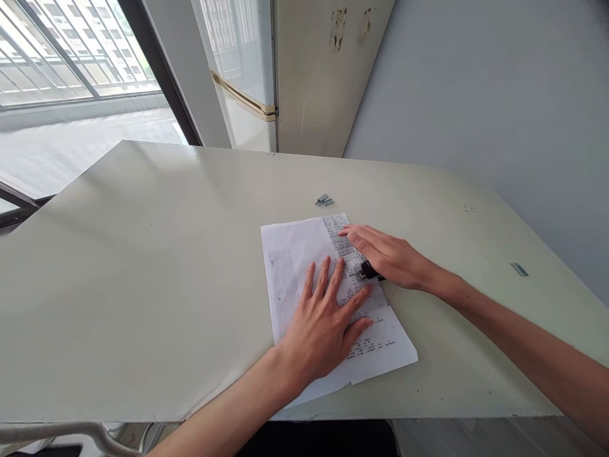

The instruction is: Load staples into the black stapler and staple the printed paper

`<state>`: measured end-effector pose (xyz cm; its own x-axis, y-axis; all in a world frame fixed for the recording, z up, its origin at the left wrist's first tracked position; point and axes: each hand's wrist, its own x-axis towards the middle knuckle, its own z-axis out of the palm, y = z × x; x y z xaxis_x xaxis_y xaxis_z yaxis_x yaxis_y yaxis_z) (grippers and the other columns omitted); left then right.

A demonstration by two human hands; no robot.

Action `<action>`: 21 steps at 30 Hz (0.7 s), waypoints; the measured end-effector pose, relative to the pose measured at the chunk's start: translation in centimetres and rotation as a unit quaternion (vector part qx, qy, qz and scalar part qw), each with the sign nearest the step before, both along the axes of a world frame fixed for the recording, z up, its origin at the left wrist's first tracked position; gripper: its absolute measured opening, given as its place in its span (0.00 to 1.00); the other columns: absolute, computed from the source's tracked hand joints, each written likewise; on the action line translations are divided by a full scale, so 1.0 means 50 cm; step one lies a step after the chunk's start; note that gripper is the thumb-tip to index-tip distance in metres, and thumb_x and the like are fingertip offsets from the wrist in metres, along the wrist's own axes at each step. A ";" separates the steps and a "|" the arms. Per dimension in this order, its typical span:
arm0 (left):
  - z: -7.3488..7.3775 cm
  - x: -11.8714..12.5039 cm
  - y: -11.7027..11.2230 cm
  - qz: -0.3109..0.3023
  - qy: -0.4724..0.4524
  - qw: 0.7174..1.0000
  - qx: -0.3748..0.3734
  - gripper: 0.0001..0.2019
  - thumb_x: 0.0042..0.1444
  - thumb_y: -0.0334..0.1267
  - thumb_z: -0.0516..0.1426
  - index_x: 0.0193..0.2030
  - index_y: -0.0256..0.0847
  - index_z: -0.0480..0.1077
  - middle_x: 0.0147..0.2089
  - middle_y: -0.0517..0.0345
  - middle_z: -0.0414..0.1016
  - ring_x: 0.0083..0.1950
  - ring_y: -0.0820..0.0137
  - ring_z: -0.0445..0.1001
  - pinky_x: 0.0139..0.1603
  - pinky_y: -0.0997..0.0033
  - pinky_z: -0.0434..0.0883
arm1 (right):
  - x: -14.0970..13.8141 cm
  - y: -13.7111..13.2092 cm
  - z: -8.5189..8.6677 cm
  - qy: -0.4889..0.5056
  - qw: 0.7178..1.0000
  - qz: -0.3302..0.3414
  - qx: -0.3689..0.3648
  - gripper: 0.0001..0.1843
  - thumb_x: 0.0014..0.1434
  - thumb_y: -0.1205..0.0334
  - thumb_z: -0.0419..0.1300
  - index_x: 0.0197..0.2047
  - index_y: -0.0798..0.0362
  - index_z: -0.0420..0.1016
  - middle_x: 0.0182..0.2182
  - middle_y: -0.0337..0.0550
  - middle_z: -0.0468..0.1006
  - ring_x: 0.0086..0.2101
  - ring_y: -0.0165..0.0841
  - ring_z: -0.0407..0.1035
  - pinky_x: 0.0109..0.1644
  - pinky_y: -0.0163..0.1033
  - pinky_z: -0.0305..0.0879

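Sheets of printed paper lie on the table, overlapping, with text and a dense patterned strip along the right side. My left hand rests flat on them with its fingers spread. At the sheets' right edge, a small black stapler sits over the paper, its front end showing. Over the stapler is my right hand, palm down on it, fingertips reaching toward the patterned strip; most of the stapler's body is hidden beneath it. Beyond the paper lies a small heap of staple strips.
The pale table spreads out on both sides. One more staple strip lies far to the right. A refrigerator stands behind the table, beside a grey wall. A window is at the left.
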<state>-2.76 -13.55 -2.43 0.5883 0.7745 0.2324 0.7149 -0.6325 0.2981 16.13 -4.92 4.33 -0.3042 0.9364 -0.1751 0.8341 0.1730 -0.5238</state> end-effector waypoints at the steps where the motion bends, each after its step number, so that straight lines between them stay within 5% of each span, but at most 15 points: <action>1: 0.000 0.000 0.000 0.000 0.001 1.000 -0.002 0.26 0.76 0.53 0.50 0.77 0.50 0.61 0.84 0.46 0.43 0.83 0.45 0.39 0.79 0.32 0.49 | -0.001 0.000 -0.002 -0.005 1.000 0.002 0.002 0.30 0.77 0.43 0.37 0.66 0.39 0.74 0.71 0.35 0.71 0.70 0.45 0.63 0.72 0.59 0.62; 21: -0.006 0.001 -0.002 -0.001 -0.013 1.000 -0.004 0.26 0.76 0.53 0.50 0.76 0.50 0.62 0.84 0.46 0.43 0.83 0.44 0.38 0.79 0.32 0.48 | -0.016 -0.007 -0.008 -0.095 0.995 0.024 0.019 0.30 0.77 0.45 0.38 0.68 0.40 0.72 0.73 0.36 0.68 0.72 0.43 0.60 0.72 0.57 0.63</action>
